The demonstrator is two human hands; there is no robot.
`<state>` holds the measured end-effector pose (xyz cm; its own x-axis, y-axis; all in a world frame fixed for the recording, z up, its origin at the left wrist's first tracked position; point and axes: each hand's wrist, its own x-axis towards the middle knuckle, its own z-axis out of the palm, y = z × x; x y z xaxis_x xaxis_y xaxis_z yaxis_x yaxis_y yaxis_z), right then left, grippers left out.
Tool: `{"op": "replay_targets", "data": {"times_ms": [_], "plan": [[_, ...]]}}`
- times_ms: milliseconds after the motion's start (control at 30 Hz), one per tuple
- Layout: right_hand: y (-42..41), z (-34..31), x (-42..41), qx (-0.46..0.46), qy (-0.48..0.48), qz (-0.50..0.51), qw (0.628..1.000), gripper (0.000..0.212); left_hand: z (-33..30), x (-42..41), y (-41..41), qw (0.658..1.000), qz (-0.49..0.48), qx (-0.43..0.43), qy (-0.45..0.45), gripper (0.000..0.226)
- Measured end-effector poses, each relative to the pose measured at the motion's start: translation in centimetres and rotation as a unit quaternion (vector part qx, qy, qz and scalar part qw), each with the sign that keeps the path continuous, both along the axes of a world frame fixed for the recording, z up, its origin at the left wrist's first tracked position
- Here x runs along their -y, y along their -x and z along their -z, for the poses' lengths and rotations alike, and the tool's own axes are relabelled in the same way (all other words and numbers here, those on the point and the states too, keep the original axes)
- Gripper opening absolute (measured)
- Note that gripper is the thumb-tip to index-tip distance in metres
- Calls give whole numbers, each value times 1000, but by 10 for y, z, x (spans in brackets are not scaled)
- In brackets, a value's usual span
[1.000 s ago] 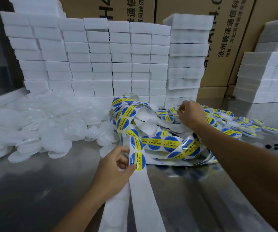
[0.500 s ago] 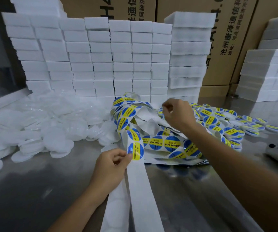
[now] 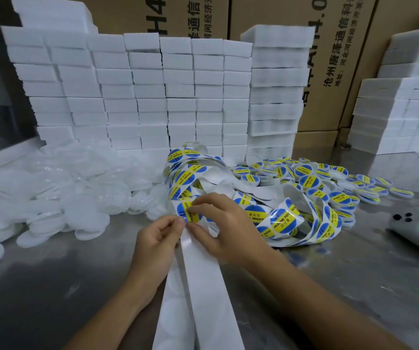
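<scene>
Blue-and-yellow sticker [image 3: 187, 212]: head view, dead centre, sitting on the backing strip [image 3: 203, 286], which trails off toward 6 o'clock.
Left hand [image 3: 156, 245]: fingers pinching the backing strip right at the sticker's 7 o'clock.
Right hand [image 3: 218, 223]: thumb and forefinger nipping the sticker from its 3 o'clock side.
Counter [image 3: 52, 286]: shiny steel.
Labelled lids [image 3: 329, 183]: heap at 2 o'clock.
Clear lids [image 3: 64, 193]: pile at 9 o'clock.
Foam blocks [image 3: 153, 97]: stacked at 12.

Sticker [image 3: 187, 212] on strip [image 3: 203, 286]
Your round blue sticker, yellow-banded, sits tilted on the white strip; below it the bare strip runs flat toward you.
</scene>
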<state>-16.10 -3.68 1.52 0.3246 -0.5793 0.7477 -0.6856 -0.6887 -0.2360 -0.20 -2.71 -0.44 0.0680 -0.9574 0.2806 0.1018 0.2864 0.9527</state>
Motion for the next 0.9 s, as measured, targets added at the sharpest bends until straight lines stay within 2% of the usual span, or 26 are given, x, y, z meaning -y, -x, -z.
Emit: {"op": "replay_targets", "data": {"times_ms": [67,133,267,400,500,567,667,733,833,867,900], "plan": [[4,1,-3,-16,-11,0,1000,29,-1,-2,1,999,33,-6,5,20],[5,3,-4,-35,11,3,999,26,1,-1,0,999,31,25,22,31],[-1,3,-5,-25,37,1,999,21,3,1,-5,996,5,75,51,29],[-2,3,-4,37,1,-9,999,15,7,5,-9,989,-19,126,68,25],[4,1,-1,139,-51,3,989,6,8,5,-10,984,-31,160,68,33],[7,-2,1,248,-134,23,959,5,7,5,-13,976,-27,198,80,39],[13,-10,4,440,-272,16,856,11,9,6,-15,969,-26,236,75,42],[17,-15,4,498,-309,15,810,10,10,8,-15,965,-53,247,71,36],[17,-19,1,517,-303,-10,800,8,8,8,-18,945,-97,291,116,13],[15,-19,0,517,-295,-19,803,6,7,10,-20,935,-97,323,115,13],[13,-20,-2,515,-287,-30,807,4,7,13,-23,919,-92,368,103,31]]}}
